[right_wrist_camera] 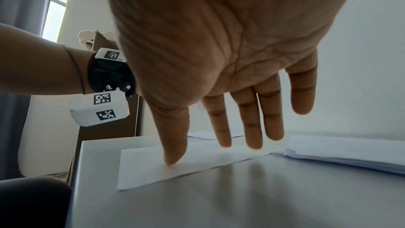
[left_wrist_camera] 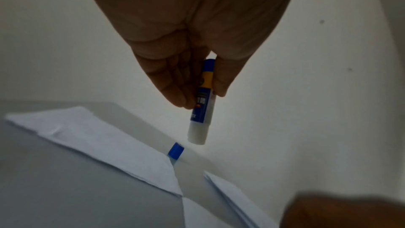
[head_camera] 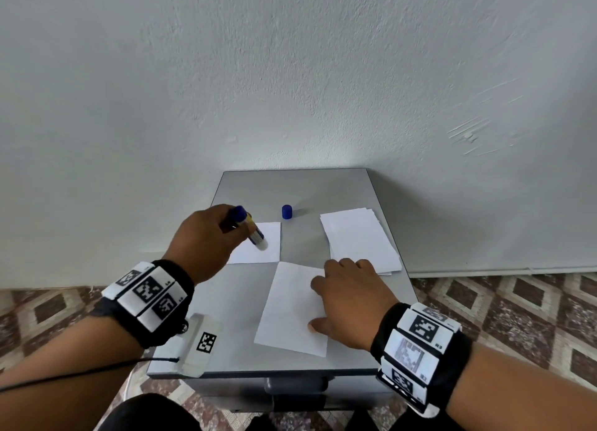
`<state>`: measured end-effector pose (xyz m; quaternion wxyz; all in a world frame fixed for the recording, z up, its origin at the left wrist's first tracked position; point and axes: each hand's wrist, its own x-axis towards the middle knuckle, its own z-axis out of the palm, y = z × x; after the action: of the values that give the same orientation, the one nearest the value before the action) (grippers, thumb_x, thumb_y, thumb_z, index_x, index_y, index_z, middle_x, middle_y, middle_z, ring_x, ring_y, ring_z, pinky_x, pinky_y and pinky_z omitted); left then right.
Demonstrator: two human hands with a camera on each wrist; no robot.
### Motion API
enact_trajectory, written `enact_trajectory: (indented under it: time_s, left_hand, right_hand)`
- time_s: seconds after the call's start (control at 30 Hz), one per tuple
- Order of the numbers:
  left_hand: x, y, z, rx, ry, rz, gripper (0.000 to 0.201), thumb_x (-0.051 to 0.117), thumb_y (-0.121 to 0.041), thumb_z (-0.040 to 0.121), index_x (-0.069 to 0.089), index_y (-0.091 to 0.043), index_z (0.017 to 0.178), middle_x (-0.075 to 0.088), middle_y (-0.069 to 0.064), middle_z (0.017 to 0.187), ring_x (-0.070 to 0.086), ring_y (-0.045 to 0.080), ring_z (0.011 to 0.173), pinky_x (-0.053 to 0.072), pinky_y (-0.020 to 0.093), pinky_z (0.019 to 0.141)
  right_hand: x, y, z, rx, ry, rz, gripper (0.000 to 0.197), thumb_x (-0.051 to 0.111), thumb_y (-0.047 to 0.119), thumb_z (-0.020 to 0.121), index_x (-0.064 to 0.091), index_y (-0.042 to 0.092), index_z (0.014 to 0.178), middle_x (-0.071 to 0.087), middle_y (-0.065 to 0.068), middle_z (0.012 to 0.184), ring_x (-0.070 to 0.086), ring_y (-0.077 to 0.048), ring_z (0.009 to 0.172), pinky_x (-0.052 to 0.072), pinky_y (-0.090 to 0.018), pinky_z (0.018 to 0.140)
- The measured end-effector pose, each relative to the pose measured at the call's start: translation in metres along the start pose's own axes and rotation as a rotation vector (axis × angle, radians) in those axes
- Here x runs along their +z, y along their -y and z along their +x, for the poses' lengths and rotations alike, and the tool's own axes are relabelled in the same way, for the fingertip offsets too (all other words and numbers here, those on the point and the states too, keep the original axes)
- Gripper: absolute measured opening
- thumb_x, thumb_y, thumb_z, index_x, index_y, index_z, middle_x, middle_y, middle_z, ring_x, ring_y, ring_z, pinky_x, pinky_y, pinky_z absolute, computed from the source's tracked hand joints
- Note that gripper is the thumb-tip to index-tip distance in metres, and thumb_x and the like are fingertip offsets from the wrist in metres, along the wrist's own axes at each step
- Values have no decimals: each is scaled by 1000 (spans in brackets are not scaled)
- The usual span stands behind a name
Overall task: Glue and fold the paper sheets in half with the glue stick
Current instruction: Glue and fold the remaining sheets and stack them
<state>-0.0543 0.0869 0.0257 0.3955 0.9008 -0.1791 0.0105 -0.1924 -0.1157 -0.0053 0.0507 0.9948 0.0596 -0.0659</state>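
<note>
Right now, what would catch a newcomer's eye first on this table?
The left hand holds an uncapped glue stick over the far-left sheet, its blue cap standing alone near the table's back. The right hand rests on a single sheet at the front, thumb on the paper, beside a paper stack to the right.

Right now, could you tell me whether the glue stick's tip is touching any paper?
Apart. The left wrist view shows the glue stick hanging in the left hand, its tip clear above the paper.
</note>
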Motion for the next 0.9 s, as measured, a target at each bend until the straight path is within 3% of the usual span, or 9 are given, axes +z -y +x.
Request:
enact_trajectory:
  time_s: [0.07,0.17,0.3,0.4,0.57,0.63,0.73,0.9]
  left_hand:
    - [7,-5,-3,43,15,97,14,66,-42,89,68,-30,95,66,-7,73,61,10,67,46,26,59]
    - [24,-11,-7,75,68,185,18,65,-43,89,67,-28,99,66,-11,79,57,3,70,38,17,59]
    - [46,-16,-7,63,135,178,17,65,-40,89,66,-23,95,68,-9,84,61,10,80,42,17,66]
    - [56,-17,-7,90,164,211,16,63,-38,90,65,-22,92,66,-9,83,59,11,79,39,15,63]
    - [54,-18,-9,143,194,286,16,59,-32,92,65,-18,88,64,-4,81,57,16,75,43,25,65]
    - [48,-17,-14,145,205,291,14,59,-32,91,66,-20,88,64,-4,82,56,15,75,42,24,64]
    - [37,-12,-25,139,241,309,14,61,-34,91,66,-21,89,64,-6,83,57,13,77,41,21,64]
    - [14,1,-49,164,311,339,15,60,-44,90,64,-29,88,67,-12,86,59,7,78,50,26,71]
  right_hand:
    - [-2,4,7,-26,-46,51,48,47,50,94,51,17,129,46,-7,131,47,-28,115,35,-42,95]
    - [2,8,22,-126,16,65,44,45,33,97,47,16,138,30,-8,155,39,-28,133,32,-43,103]
    - [4,9,31,-99,57,42,37,46,30,94,54,17,128,50,-6,133,50,-28,117,35,-41,92]
    - [5,9,32,-84,38,39,35,48,36,94,58,19,122,53,-6,123,52,-28,111,35,-42,91]
    - [8,9,33,-73,23,45,35,48,37,94,59,20,121,54,-5,120,52,-27,108,34,-43,90]
    - [7,10,33,-68,23,47,34,48,36,94,59,20,122,53,-4,120,52,-26,108,33,-42,90]
    - [7,10,33,-64,29,34,35,48,36,94,58,22,124,52,-3,122,52,-26,109,33,-43,90]
    - [9,10,34,-62,33,18,34,47,34,94,57,21,124,51,-4,128,51,-27,111,32,-43,90]
